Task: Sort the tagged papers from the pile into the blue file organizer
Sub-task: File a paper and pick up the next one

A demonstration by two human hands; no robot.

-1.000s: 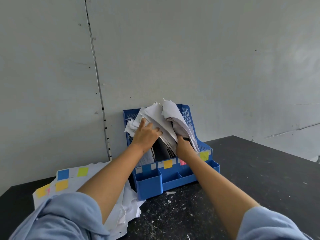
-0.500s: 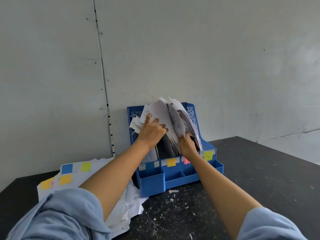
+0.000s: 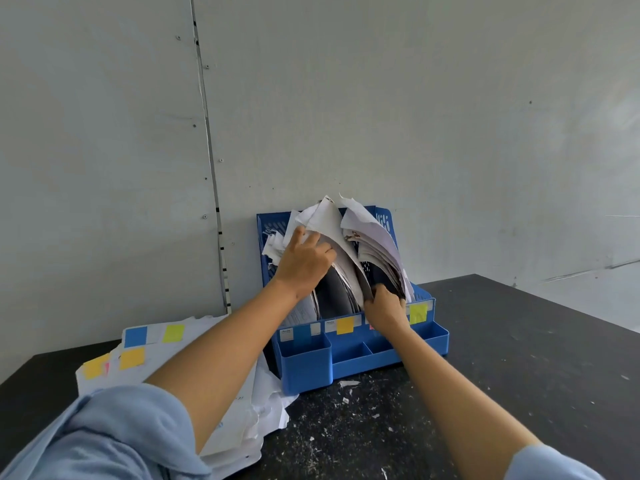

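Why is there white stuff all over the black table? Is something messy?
Yes. Torn paper scraps litter the black table before the blue file organizer. The papers in it are crumpled and ragged on top, and the pile beside it lies untidy.

File organizer (image 3: pixel 349 358): on the table (image 3: pixel 519 358), back against the wall (image 3: pixel 381 98). Filed papers (image 3: pixel 346 237): upright in its rear slots, behind the front trays. Paper pile (image 3: pixel 145 355): on the table at the organizer's 9 o'clock, touching it. Left hand (image 3: pixel 304 263) at the papers' 9 o'clock; right hand (image 3: pixel 386 308) at 5 o'clock.
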